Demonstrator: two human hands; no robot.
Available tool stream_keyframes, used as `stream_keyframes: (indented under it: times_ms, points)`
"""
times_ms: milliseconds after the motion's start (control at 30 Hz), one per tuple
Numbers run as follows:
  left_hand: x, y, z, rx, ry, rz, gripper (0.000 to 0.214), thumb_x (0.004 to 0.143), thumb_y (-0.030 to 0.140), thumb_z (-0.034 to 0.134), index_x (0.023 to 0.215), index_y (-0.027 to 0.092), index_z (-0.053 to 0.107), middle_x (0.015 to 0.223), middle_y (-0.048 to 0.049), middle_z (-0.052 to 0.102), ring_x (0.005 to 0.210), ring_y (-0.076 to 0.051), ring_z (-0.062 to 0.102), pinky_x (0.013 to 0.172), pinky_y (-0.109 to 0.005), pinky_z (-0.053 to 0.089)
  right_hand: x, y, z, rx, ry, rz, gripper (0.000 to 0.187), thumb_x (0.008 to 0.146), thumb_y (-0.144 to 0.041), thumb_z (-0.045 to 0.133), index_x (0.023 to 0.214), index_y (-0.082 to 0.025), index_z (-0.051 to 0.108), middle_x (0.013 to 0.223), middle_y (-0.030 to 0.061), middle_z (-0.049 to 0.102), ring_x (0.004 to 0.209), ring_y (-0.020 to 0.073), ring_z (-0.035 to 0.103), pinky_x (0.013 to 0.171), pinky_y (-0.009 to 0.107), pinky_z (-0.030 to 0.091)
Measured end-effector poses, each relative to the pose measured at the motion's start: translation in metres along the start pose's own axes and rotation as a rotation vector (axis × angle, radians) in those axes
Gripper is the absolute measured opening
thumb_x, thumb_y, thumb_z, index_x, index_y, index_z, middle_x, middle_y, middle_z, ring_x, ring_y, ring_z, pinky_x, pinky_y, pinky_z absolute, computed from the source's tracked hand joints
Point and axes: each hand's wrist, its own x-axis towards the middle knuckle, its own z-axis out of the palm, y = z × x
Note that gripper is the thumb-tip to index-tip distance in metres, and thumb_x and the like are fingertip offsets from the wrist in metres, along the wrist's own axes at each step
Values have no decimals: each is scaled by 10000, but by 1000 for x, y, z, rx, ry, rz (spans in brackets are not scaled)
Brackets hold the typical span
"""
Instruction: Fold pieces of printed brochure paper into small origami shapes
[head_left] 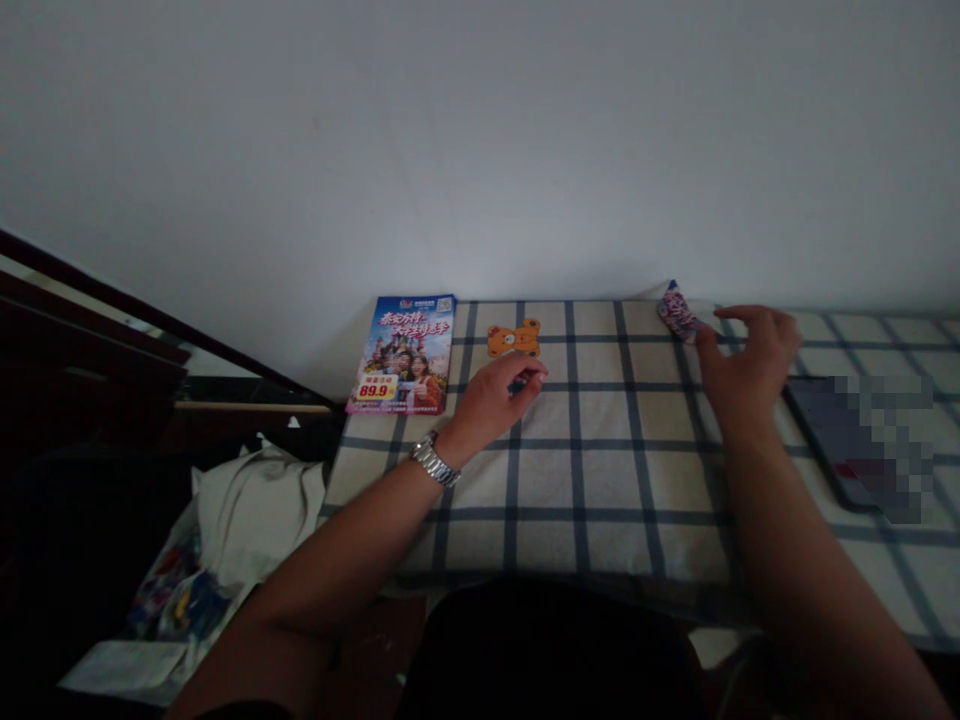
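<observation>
My left hand (pixel 496 393), with a metal watch (pixel 435 460) on its wrist, rests on the checked tablecloth (pixel 600 470) with its fingers curled round a small dark thing I cannot make out. An orange bear-shaped cutout (pixel 514 339) lies just beyond it. My right hand (pixel 746 368) hovers at the far right with its fingers spread, and its thumb touches a small purple-and-white packet (pixel 677 311) near the wall.
A colourful leaflet (pixel 403 353) lies at the table's far left corner. A dark flat tablet-like thing (pixel 862 440) lies to the right. A white wall rises behind the table. Bags and cloth (pixel 225 530) are piled on the floor to the left.
</observation>
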Motion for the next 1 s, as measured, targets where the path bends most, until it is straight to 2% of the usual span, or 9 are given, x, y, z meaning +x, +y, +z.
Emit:
stream_keyframes:
  times_ms: [67, 200, 333, 367, 433, 567, 667, 833, 1000]
  points:
    - [0, 0, 0, -4, -2, 0, 125, 1051, 264, 602, 1078, 204, 708, 1058, -45, 773, 947, -164, 737, 898, -338, 600, 0, -7, -5, 19, 35, -31, 207, 924, -337, 721, 1111, -252, 705, 1175, 172, 683, 1186, 403, 588, 1081, 637, 444]
    - [0, 0, 0, -7, -12, 5, 127, 1055, 275, 601, 1074, 205, 706, 1058, -42, 770, 950, -164, 733, 901, -340, 596, -2, -17, -3, 116, -20, -85, 185, 937, -323, 694, 1106, -249, 713, 1105, 125, 697, 1134, 371, 621, 1014, 614, 522]
    - [0, 1, 0, 16, -32, 4, 120, 1054, 259, 596, 1061, 205, 704, 1043, -42, 766, 942, -164, 728, 898, -340, 592, -7, -27, 6, 241, -217, -168, 229, 950, -342, 693, 1157, -245, 708, 1138, 116, 717, 994, 307, 688, 892, 512, 595]
    - [0, 1, 0, 23, -37, 2, 122, 1055, 256, 591, 1057, 206, 702, 1040, -42, 765, 944, -165, 726, 897, -339, 590, -10, -30, 9, 280, -277, -202, 213, 954, -343, 694, 1145, -250, 712, 1140, 113, 726, 1015, 306, 697, 891, 499, 599]
    - [0, 1, 0, 41, -49, -2, 123, 1058, 256, 585, 1057, 208, 699, 1043, -41, 762, 957, -170, 724, 901, -343, 584, -15, -38, 12, 356, -393, -263, 185, 980, -340, 672, 1140, -259, 720, 1161, 108, 739, 1039, 300, 714, 906, 493, 607]
    - [0, 0, 1, 79, -92, -8, 105, 1058, 259, 594, 1070, 219, 690, 1066, -34, 760, 992, -181, 717, 923, -357, 571, -26, -49, 17, 389, -550, -347, 236, 1004, -347, 663, 1217, -260, 713, 1269, 119, 727, 1192, 319, 704, 1064, 546, 569]
    - [1, 3, 0, 117, -122, -6, 89, 1050, 245, 606, 1075, 221, 688, 1070, -31, 758, 1015, -193, 712, 940, -370, 563, -30, -51, 19, 395, -596, -337, 251, 1003, -355, 666, 1232, -261, 710, 1263, 122, 727, 1193, 323, 705, 1065, 551, 574]
    - [3, 16, -5, 176, -164, 5, 139, 1046, 265, 623, 1167, 221, 674, 1149, -50, 756, 1078, -219, 713, 970, -390, 573, -31, -48, 22, 406, -602, -302, 237, 998, -365, 665, 1204, -268, 730, 1236, 126, 726, 1177, 333, 704, 1065, 567, 573]
    - [-5, 25, -27, 231, -189, 69, 123, 1057, 272, 607, 1159, 236, 664, 1162, -54, 727, 1117, -230, 702, 1005, -415, 573, -33, -45, 25, 423, -610, -270, 254, 989, -390, 671, 1208, -280, 738, 1251, 121, 717, 1189, 332, 697, 1092, 575, 558]
